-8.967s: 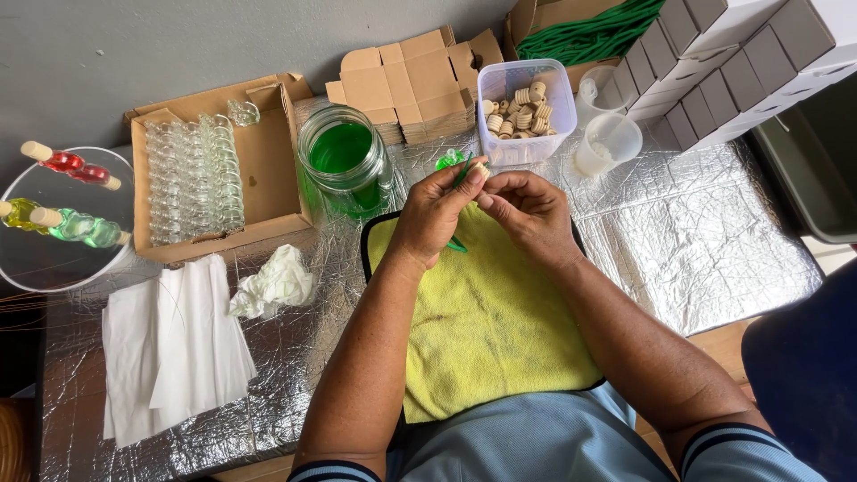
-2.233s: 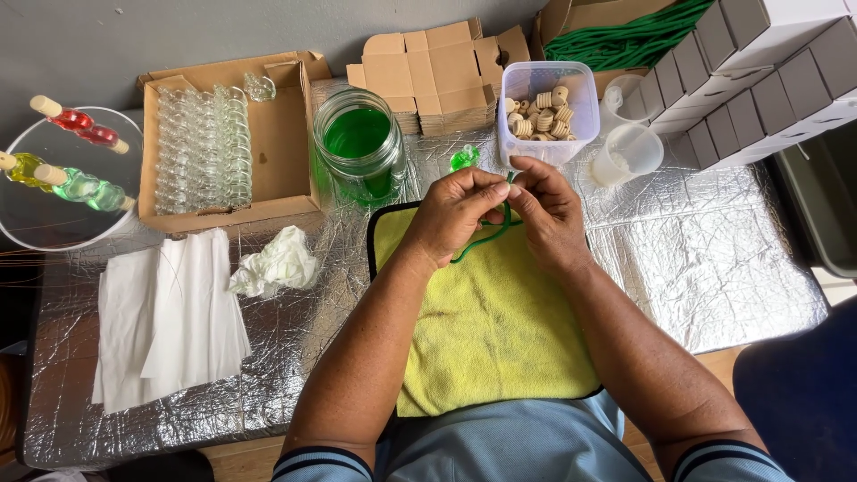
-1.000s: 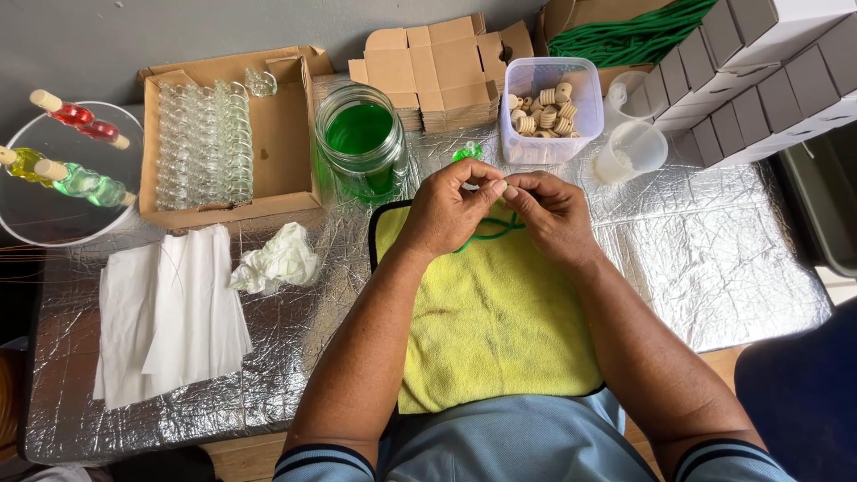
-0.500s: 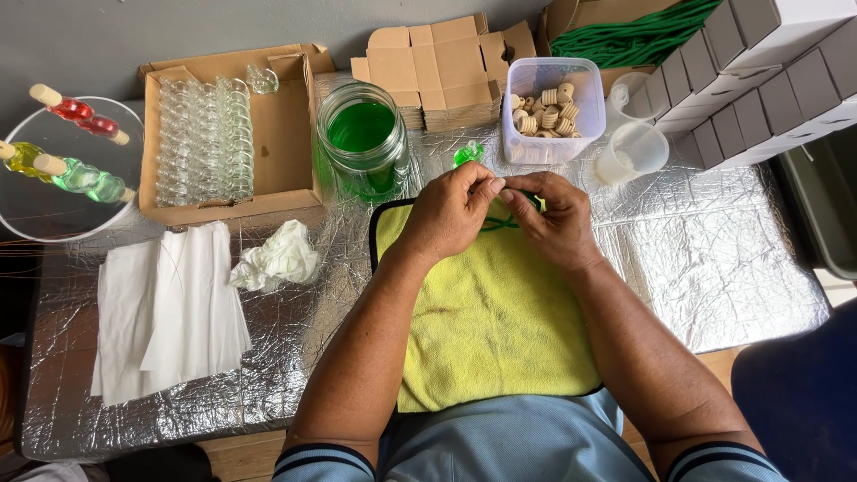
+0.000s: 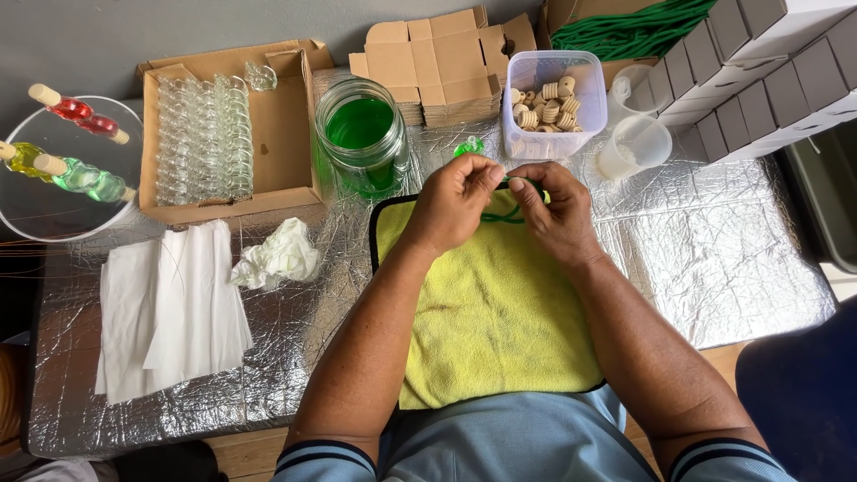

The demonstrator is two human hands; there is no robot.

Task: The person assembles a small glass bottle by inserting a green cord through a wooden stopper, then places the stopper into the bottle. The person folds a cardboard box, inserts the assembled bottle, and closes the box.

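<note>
We hold both hands together over the far edge of the yellow cloth (image 5: 491, 312), which lies on the foil-covered table (image 5: 732, 268). Our left hand (image 5: 455, 203) and right hand (image 5: 553, 214) each pinch a thin green cord (image 5: 502, 217) between fingertips; its loop hangs down onto the cloth between the two hands. A small green bottle (image 5: 468, 146) sits just beyond the cloth, right behind our left hand, partly hidden by it.

Beyond the cloth's far left corner stands a glass jar (image 5: 361, 134) of green liquid. Farther left of the cloth, a cardboard box (image 5: 228, 125) holds rows of clear glass bottles. A clear tub (image 5: 553, 103) of corks stands beyond the cloth on the right, with two plastic cups (image 5: 636, 143) beside it. Left of the cloth lie a crumpled tissue (image 5: 278, 257) and flat white paper sheets (image 5: 170, 308). Far left of the cloth, a round glass plate (image 5: 54, 210) carries corked bottles of red, yellow and green liquid.
</note>
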